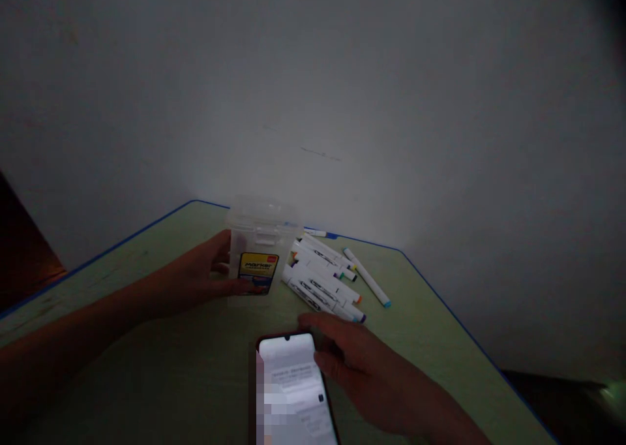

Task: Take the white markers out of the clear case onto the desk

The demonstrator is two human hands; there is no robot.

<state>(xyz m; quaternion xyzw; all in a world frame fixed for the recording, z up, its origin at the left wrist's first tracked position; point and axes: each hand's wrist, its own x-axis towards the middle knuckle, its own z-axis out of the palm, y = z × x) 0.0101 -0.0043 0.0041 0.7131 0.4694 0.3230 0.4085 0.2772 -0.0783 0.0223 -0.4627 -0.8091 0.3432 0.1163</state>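
Observation:
My left hand (210,272) grips a clear plastic marker case (254,239) from its left side, thumb across the yellow and black label on its front. The case stands upright on the table. To its right lies a loose pile of white markers (323,278) with coloured ends. My right hand (362,367) is below the pile, at the upper right edge of a lit phone (293,393). Its thumb and forefinger are apart, and nothing shows between them. The thumb tip overlaps the phone's edge; whether it presses there I cannot tell.
One marker with light blue ends (366,277) lies apart, right of the pile. Another marker (315,233) lies at the table's back edge. The pale green table (161,249) has a blue rim and meets a grey wall (313,106). The light is dim.

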